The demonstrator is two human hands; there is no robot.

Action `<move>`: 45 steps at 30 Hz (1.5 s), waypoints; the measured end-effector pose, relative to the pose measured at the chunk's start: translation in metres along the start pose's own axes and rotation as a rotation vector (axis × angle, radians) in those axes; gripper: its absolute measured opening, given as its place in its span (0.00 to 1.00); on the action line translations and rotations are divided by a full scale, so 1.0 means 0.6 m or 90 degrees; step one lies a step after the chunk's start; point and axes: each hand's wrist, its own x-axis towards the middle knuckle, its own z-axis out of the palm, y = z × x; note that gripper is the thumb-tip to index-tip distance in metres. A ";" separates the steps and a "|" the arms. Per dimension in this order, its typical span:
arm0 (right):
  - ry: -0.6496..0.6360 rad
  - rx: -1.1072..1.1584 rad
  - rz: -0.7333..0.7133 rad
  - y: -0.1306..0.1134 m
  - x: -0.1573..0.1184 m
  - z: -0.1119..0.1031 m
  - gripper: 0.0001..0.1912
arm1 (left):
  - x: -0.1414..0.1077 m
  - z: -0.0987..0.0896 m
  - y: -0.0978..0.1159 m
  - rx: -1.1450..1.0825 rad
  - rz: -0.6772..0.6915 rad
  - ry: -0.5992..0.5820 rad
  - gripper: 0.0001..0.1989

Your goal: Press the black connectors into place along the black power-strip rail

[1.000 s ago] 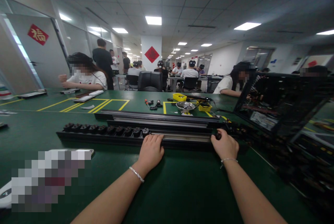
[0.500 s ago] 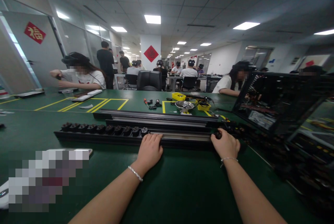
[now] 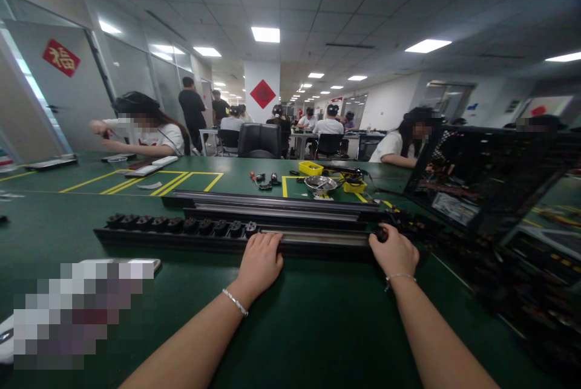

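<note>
A long black rail (image 3: pixel 327 248) with a silvery inner channel lies across the green table in front of me. Along its left half sits a row of round black socket-like pieces (image 3: pixel 190 225). My left hand (image 3: pixel 262 258) is closed over the near edge of the rail, just right of the last piece in the row. Near the rail's right end, my right hand (image 3: pixel 396 251) has its fingers closed on another round black piece (image 3: pixel 382 233), which they partly hide. Bare channel shows between my hands.
Two more rails (image 3: pixel 272 201) lie just behind. Farther back are a metal bowl (image 3: pixel 321 183), yellow trays (image 3: pixel 310 167) and small tools. An open black case (image 3: pixel 476 177) stands at right amid dark clutter. A pixelated pale object (image 3: pixel 82 310) lies front left. Several people sit or stand around.
My right hand has shifted very slightly to the right. My left hand and the rail keep their place. In the background, a standing person in black has moved a little to the right.
</note>
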 end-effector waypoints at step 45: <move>-0.015 -0.030 0.042 0.004 0.004 -0.016 0.24 | -0.006 -0.009 -0.007 -0.030 0.036 -0.024 0.21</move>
